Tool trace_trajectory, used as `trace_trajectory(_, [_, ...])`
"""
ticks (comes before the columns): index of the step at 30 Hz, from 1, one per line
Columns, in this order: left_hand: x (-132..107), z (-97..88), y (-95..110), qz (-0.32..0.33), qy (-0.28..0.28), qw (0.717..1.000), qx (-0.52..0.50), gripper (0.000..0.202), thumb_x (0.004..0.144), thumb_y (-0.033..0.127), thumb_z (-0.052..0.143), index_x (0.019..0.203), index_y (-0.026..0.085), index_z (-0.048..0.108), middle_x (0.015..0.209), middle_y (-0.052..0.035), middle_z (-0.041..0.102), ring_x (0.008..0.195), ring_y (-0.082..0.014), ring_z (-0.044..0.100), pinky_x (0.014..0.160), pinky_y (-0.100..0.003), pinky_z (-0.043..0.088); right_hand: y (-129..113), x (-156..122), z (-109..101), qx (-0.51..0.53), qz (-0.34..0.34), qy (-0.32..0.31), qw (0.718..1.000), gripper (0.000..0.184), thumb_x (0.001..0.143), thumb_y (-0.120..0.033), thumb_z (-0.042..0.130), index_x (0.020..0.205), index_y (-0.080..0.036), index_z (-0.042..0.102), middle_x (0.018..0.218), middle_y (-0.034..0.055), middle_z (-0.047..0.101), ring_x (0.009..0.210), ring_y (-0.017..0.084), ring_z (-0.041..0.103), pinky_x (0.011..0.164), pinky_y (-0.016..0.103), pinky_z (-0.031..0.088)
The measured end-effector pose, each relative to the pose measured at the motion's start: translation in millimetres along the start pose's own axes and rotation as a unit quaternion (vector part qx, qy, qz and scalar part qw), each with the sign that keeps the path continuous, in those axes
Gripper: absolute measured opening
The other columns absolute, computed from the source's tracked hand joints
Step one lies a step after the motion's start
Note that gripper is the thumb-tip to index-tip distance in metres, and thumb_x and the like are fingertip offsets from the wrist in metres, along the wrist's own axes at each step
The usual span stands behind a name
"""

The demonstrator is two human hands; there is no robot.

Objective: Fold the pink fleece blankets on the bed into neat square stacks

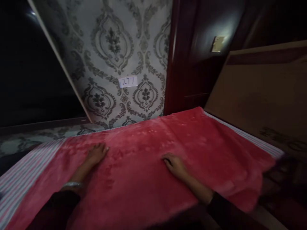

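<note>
A plush red blanket [144,179] is spread out beneath both hands, its pile marked with dents and brushed streaks. On its left part lies my left hand [97,154], palm down with the fingers stretched out. A band circles that wrist. Nearer the middle, my right hand [175,164] rests on the blanket with its fingers curled in. No bunched cloth shows in it. Under the blanket, a striped sheet [31,169] shows along the left side and as a strip at the right edge.
Patterned wallpaper [115,41] with a paper label [128,81] reading 277 stands behind the blanket. A dark screen-like panel [35,70] is at left. Dark red wood panelling [187,70] carries a gold switch plate [217,43]. A large cardboard box [259,92] borders the right side.
</note>
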State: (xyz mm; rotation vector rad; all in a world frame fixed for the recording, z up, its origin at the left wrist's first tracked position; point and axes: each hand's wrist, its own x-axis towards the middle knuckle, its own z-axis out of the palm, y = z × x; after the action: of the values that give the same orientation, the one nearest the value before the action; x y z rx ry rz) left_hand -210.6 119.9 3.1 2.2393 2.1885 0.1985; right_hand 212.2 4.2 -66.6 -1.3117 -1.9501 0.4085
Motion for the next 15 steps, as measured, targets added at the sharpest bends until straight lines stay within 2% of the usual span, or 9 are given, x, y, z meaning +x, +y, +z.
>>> trace_trajectory(3, [-22, 6.9, 75, 0.07, -0.093, 0.993, 0.014, 0.064, 0.1, 0.044, 0.036, 0.158, 0.018, 0.044, 0.168, -0.0165, 0.033, 0.156, -0.0352, 0.028, 0.121, -0.06, 0.031, -3, 4, 1, 0.004, 0.002, 0.0, 1.0, 0.028, 0.088, -0.009, 0.051, 0.1, -0.02, 0.074, 0.105, 0.0089, 0.078, 0.098, 0.022, 0.072, 0.09, 0.035, 0.057])
trace_trajectory(4, [-32, 10.2, 97, 0.088, -0.106, 0.99, 0.023, 0.064, 0.1, 0.043, 0.036, 0.159, 0.019, 0.041, 0.17, -0.0159, 0.028, 0.158, -0.0367, 0.024, 0.121, -0.062, 0.029, -2, 5, -3, 0.011, 0.003, -0.001, 1.0, 0.028, 0.088, -0.009, 0.052, 0.1, -0.02, 0.074, 0.104, 0.0081, 0.078, 0.097, 0.021, 0.072, 0.089, 0.034, 0.057])
trace_trajectory(5, [-41, 13.6, 115, 0.099, -0.102, 0.989, 0.032, 0.064, 0.1, 0.043, 0.037, 0.16, 0.021, 0.039, 0.171, -0.0152, 0.026, 0.158, -0.0377, 0.022, 0.121, -0.064, 0.027, 0, 6, -10, 0.019, 0.001, 0.0, 1.0, 0.028, 0.088, -0.009, 0.052, 0.102, -0.02, 0.074, 0.104, 0.0073, 0.078, 0.095, 0.02, 0.071, 0.089, 0.033, 0.057])
trace_trajectory(7, [-58, 19.9, 139, 0.105, -0.058, 0.991, 0.051, 0.063, 0.101, 0.041, 0.034, 0.161, 0.022, 0.038, 0.171, -0.0137, 0.028, 0.158, -0.0382, 0.023, 0.122, -0.064, 0.026, 9, 5, -37, 0.026, -0.003, 0.022, 0.999, 0.03, 0.089, -0.01, 0.052, 0.108, -0.021, 0.074, 0.106, 0.0065, 0.078, 0.095, 0.019, 0.071, 0.088, 0.033, 0.057])
trace_trajectory(8, [-63, 22.6, 146, 0.102, -0.032, 0.993, 0.058, 0.062, 0.101, 0.039, 0.033, 0.161, 0.023, 0.039, 0.17, -0.0131, 0.03, 0.157, -0.0379, 0.025, 0.122, -0.063, 0.026, 17, 3, -56, 0.017, 0.004, 0.047, 0.999, 0.032, 0.089, -0.011, 0.052, 0.11, -0.022, 0.074, 0.107, 0.0066, 0.077, 0.096, 0.019, 0.071, 0.089, 0.033, 0.057])
trace_trajectory(10, [-70, 26.8, 150, 0.1, 0.014, 0.993, 0.059, 0.061, 0.102, 0.038, 0.029, 0.16, 0.023, 0.041, 0.169, -0.0126, 0.034, 0.155, -0.0369, 0.03, 0.121, -0.062, 0.027, 38, -6, -106, -0.039, 0.061, 0.12, 0.99, 0.035, 0.088, -0.012, 0.052, 0.113, -0.022, 0.074, 0.112, 0.007, 0.076, 0.102, 0.02, 0.07, 0.094, 0.035, 0.056])
trace_trajectory(12, [-70, 29.2, 147, 0.114, 0.048, 0.991, 0.042, 0.061, 0.103, 0.037, 0.025, 0.159, 0.022, 0.043, 0.166, -0.0133, 0.04, 0.153, -0.0355, 0.035, 0.121, -0.061, 0.028, 63, -20, -164, -0.128, 0.187, 0.196, 0.954, 0.038, 0.088, -0.012, 0.049, 0.114, -0.023, 0.074, 0.117, 0.0069, 0.075, 0.108, 0.02, 0.069, 0.099, 0.035, 0.054])
trace_trajectory(15, [-67, 31.1, 141, 0.145, 0.088, 0.985, 0.012, 0.061, 0.102, 0.037, 0.026, 0.157, 0.02, 0.046, 0.16, -0.0132, 0.048, 0.148, -0.0334, 0.041, 0.122, -0.061, 0.028, 103, -50, -247, -0.19, 0.297, 0.255, 0.9, 0.051, 0.088, -0.01, 0.041, 0.132, -0.013, 0.066, 0.135, 0.0165, 0.067, 0.127, 0.026, 0.06, 0.111, 0.044, 0.046])
